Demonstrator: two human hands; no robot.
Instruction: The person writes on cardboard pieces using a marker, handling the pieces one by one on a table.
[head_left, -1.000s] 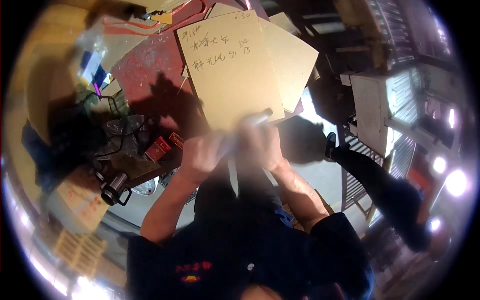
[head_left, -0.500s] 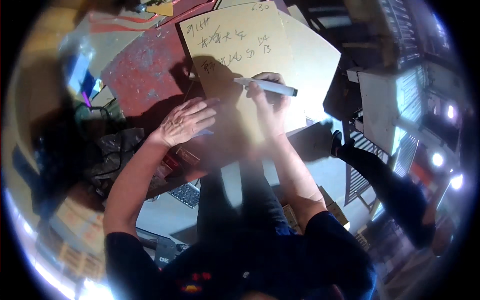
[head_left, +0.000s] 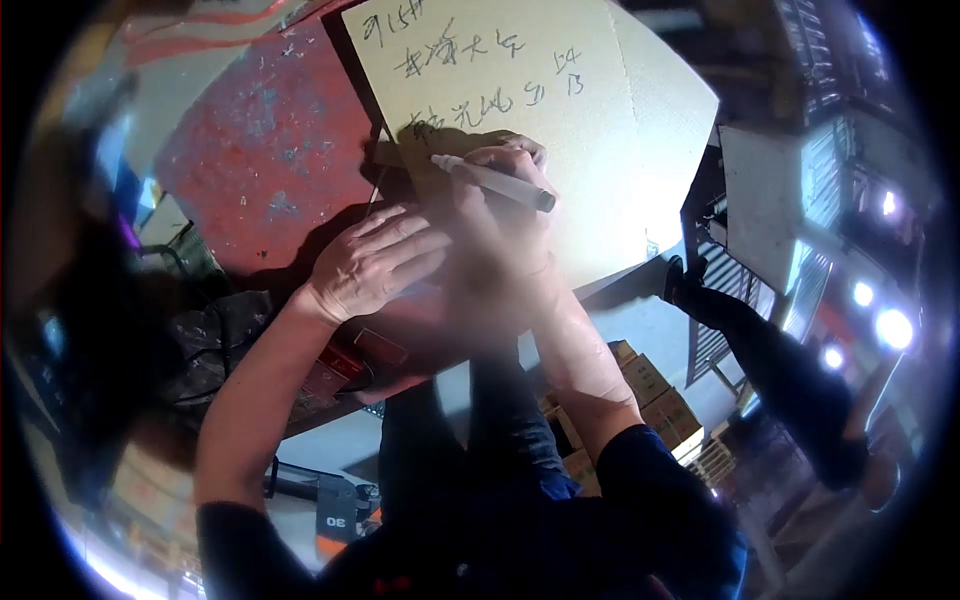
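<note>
The right hand (head_left: 500, 225) grips a marker (head_left: 508, 187) between thumb and fingers, the pale tip aimed at ten o'clock and the dark end at four. The tip sits by the card (head_left: 590, 130) near its left edge, just under the last row of handwriting (head_left: 470, 110) — whether it touches, I cannot tell.

Between eight and nine o'clock from the right hand is the left hand (head_left: 375, 265), palm down, fingers stretched out and a little parted; whether anything lies under the palm is hidden. A blurred dark patch covers the space between the wrists.

The card spreads from the right hand toward one o'clock, over a red, scuffed table (head_left: 260, 130) that shows bare at ten. At seven o'clock from the left hand lies a red pack (head_left: 335, 370), and at eight a dark, crumpled bag (head_left: 210, 345).

Farther out from the right hand, brown boxes (head_left: 662, 398) stand on the floor between four and five o'clock. Another person's dark-clothed leg (head_left: 735, 335) stretches across at four — beyond the table — and a white cabinet (head_left: 765, 190) stands at three.
</note>
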